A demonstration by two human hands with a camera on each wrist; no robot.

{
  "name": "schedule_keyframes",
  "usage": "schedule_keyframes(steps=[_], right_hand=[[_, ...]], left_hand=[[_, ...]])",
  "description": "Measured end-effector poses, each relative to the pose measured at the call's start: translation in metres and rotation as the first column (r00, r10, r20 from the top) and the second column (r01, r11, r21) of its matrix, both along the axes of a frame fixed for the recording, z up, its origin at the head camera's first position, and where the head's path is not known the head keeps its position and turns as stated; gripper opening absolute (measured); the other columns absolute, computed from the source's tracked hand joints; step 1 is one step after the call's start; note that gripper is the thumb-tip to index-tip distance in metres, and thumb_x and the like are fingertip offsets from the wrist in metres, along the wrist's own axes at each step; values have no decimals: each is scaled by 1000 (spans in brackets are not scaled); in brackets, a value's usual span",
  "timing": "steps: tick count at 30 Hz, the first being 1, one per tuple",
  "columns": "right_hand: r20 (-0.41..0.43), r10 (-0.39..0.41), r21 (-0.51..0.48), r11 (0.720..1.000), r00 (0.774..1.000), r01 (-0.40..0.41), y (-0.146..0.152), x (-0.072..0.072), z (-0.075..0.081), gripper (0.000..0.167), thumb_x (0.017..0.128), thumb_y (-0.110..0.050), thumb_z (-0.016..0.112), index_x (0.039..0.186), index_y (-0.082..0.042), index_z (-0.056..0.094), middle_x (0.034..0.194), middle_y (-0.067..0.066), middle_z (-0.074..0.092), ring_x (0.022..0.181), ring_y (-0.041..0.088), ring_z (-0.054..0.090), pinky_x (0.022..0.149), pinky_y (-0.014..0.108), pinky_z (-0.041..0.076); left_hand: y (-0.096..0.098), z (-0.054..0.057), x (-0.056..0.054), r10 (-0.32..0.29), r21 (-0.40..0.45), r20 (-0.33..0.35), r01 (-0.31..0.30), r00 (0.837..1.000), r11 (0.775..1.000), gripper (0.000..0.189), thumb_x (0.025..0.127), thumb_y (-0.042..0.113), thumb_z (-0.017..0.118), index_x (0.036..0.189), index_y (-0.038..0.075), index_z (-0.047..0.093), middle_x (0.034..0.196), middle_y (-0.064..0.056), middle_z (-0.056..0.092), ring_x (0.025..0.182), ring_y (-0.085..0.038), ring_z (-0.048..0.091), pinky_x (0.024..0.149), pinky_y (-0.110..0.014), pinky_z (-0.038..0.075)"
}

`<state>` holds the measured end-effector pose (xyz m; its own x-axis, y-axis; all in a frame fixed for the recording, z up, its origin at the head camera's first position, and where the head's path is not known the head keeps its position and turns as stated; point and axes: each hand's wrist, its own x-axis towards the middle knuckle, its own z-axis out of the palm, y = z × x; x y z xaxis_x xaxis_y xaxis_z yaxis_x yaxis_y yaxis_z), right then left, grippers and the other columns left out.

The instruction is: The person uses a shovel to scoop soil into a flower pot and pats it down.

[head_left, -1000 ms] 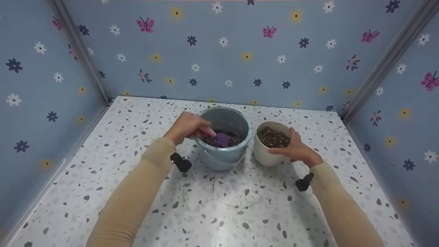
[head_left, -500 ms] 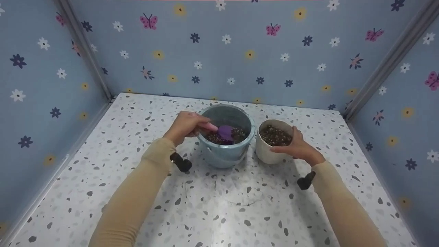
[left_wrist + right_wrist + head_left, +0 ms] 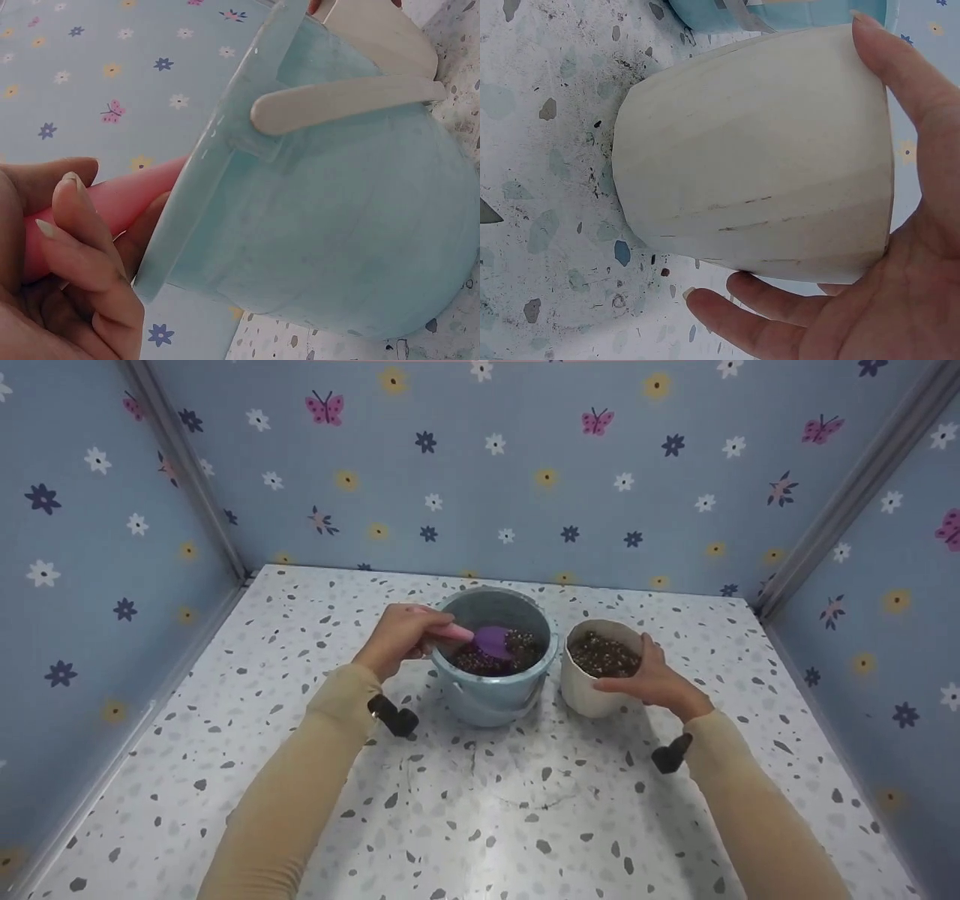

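My left hand (image 3: 403, 639) grips the pink handle (image 3: 135, 196) of a small trowel, reaching over the left rim of a light blue bucket (image 3: 491, 701). The trowel's purple blade (image 3: 492, 642) lies at the dark, speckled soil (image 3: 480, 661) inside; its tip is partly covered by soil. To the right stands a cream plant pot (image 3: 589, 694) with similar soil (image 3: 606, 656). My right hand (image 3: 651, 679) holds this pot near its rim, the thumb on the near side and the fingers around the right side. In the right wrist view, the pot wall (image 3: 757, 157) shows faint scratches.
Both containers stand upright on a white speckled tabletop (image 3: 487, 825), a narrow gap between them. The bucket's pale handle (image 3: 345, 101) hangs down its front. Blue flowered panels (image 3: 495, 472) enclose the back and both sides.
The trowel blade has swung from pointing steeply into the bucket's soil to lying flatter and slightly higher. The right hand stays on the pot. The head view has shifted a little.
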<state>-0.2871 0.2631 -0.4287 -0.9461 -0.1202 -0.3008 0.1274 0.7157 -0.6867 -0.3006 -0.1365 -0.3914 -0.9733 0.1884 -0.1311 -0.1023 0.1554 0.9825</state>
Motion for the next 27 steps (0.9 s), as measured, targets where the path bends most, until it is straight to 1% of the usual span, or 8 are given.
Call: schedule_keyframes(steps=[4,10,16,18,21,24,27], right_hand=[[-1,15,17,1000,1000,-15,0,0,0,145,71,-68,77,151,-7,-27,159,26,-19,146,46,2,112,60,21],[-14,14,20,1000,1000,-13,0,2,0,144,71,-67,77,151,-6,-26,159,26,-17,146,47,3,113,59,19],[-12,2,11,1000,1000,-2,1,3,1,145,70,-67,78,152,-8,-26,160,26,-17,146,47,5,112,60,19],[-16,5,12,1000,1000,-4,2,2,0,145,70,-67,78,151,-7,-26,159,26,-17,145,47,4,112,60,17],[-11,6,15,1000,1000,-6,3,1,-1,146,70,-68,78,152,-7,-26,160,26,-16,146,47,4,113,60,17],[-7,6,22,1000,1000,-6,3,0,-1,147,68,-70,77,152,-8,-26,160,25,-16,146,46,4,112,60,17],[-4,2,24,1000,1000,-2,3,0,-1,148,67,-71,77,152,-8,-26,160,25,-16,146,46,3,112,61,16]], left_hand=[[-3,-1,1,17,14,-2,-17,1000,1000,27,94,34,66,100,11,80,96,-6,76,52,-9,44,50,-21,36],[-5,3,0,27,16,-13,-27,1000,1000,27,96,30,64,105,8,78,97,-5,76,53,-10,45,50,-22,35],[-5,9,-3,38,27,-8,-38,999,999,26,95,30,65,103,10,79,97,-4,76,52,-11,45,50,-22,35],[-5,12,-4,39,32,-5,-39,999,999,26,95,30,65,103,10,79,97,-4,76,52,-11,44,50,-23,35],[-5,19,-5,39,23,-13,-39,999,999,26,95,31,64,101,11,80,98,-6,75,52,-12,43,51,-23,35],[-4,27,-7,46,23,-25,-45,999,999,25,95,31,64,99,13,80,100,-9,75,52,-11,42,50,-23,33],[-2,35,-8,54,45,-32,-53,998,998,26,95,32,65,100,12,80,101,-12,74,52,-11,42,49,-23,32]])
